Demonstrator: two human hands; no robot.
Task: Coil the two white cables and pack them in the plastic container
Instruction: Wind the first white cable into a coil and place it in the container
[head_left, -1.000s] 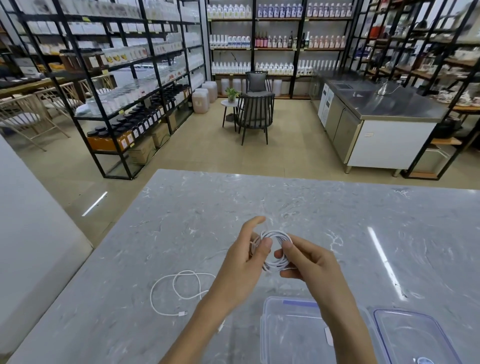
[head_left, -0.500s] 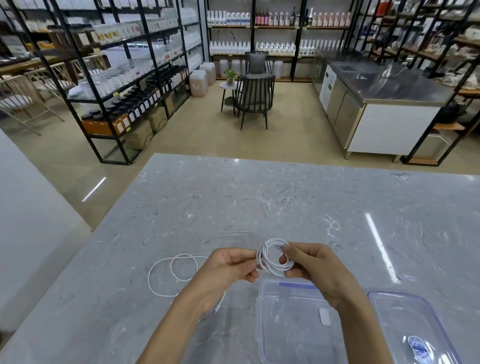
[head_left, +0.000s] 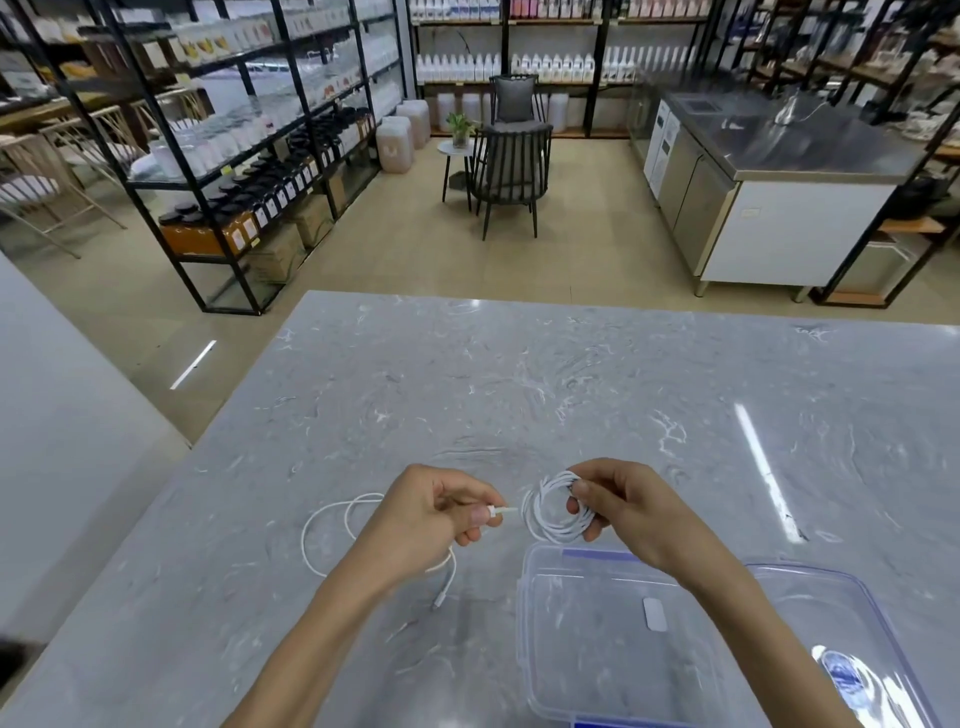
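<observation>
Two cables: just beyond the container (head_left: 525, 613) our right hand (head_left: 631, 512) curls its grip round the coiled cable (head_left: 543, 519), our left hand (head_left: 428, 519) pinching its plug (head_left: 503, 512); left of the container, the loose cable (head_left: 319, 519) is partly hidden by our wrist.

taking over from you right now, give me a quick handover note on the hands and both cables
Left hand: pinches a white plug end, apparently the coil's free tail.
Right hand: grips the first cable, wound into a small coil and held above the table, just beyond the container.
Second cable: loose and uncoiled on the table, left of the container.
Container: open, with no cable in it; its lid lies to the right.
Done: first cable coiled.
Left: secure the tail, pack the coil, then coil and pack the second cable.
</observation>
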